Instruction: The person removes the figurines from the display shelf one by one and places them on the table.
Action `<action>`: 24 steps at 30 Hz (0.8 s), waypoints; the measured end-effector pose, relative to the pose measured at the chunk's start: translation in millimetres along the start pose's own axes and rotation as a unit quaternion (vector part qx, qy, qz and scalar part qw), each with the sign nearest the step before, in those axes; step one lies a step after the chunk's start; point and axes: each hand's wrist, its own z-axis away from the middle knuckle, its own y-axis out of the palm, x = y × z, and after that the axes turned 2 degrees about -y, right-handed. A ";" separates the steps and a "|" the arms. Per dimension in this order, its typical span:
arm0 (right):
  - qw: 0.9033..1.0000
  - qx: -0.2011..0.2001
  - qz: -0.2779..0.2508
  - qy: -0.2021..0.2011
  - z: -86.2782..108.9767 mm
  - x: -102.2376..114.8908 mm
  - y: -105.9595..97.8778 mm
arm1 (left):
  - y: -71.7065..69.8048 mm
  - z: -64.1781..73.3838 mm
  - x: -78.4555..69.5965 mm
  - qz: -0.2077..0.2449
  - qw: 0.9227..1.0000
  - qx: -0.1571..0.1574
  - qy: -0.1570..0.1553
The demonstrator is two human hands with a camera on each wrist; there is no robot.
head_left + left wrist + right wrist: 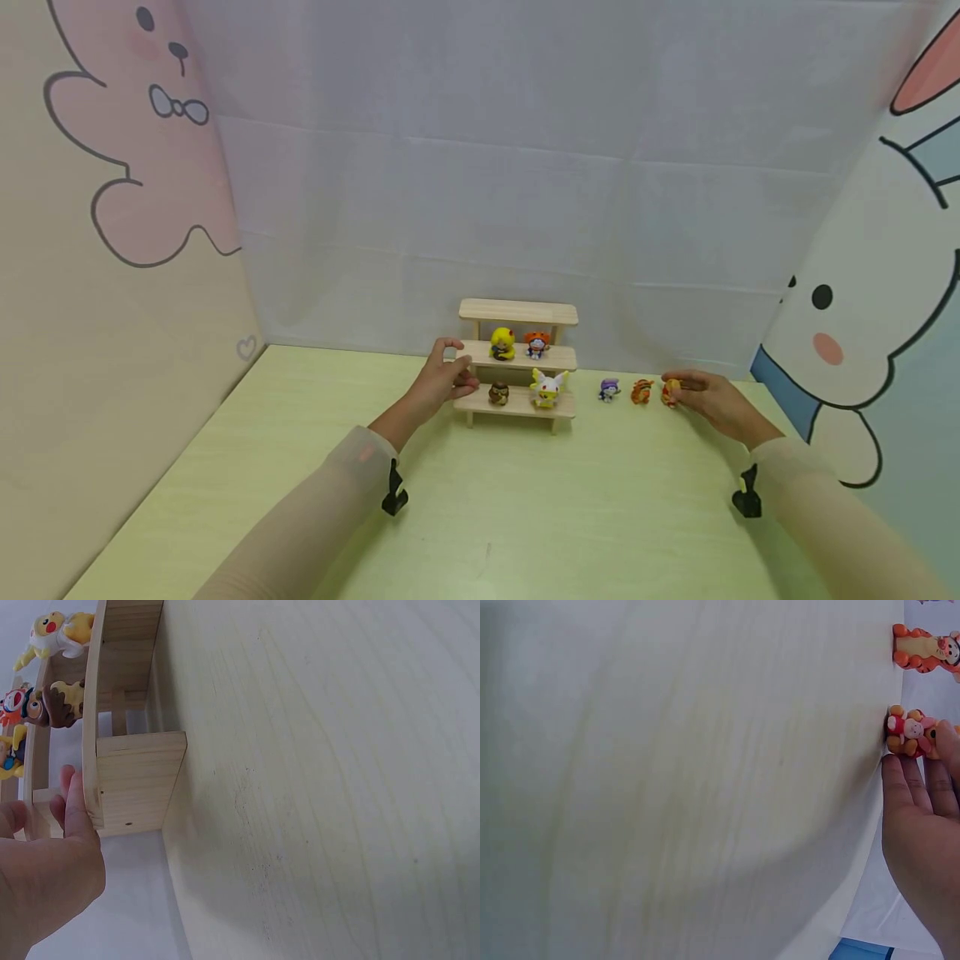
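Note:
A three-tier wooden display shelf (pixel 517 312) stands near the back wall. My left hand (pixel 442 379) touches its left end, the fingers (pixel 75 810) extended along the edges of the lower boards. At the right, my right hand (pixel 712 400) pinches a small red and yellow figurine (pixel 911 731) with a pink face on its front; the thumb partly covers its head. This figurine is upright on the table. Beside it stand an orange striped tiger figurine (pixel 642 392) and a purple and white figurine (pixel 609 390), in a row right of the shelf.
On the middle tier sit a yellow-haired figurine (pixel 502 343) and an orange-hooded one (pixel 536 344). The bottom tier carries a brown figurine (pixel 498 393) and a white and yellow long-eared one (pixel 549 388). A pale green table (pixel 480 517) meets a white-covered back wall (pixel 525 167).

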 end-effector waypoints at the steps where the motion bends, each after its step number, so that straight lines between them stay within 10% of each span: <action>1: 1.000 0.000 0.000 0.002 0.1 -0.2 0.2 | -0.1 -0.2 0.3 0.000 1.000 0.000 0.000; 24: 1.000 -0.006 0.020 0.004 1.7 4.2 2.5 | -0.5 -2.9 3.5 -0.005 1.000 0.000 0.005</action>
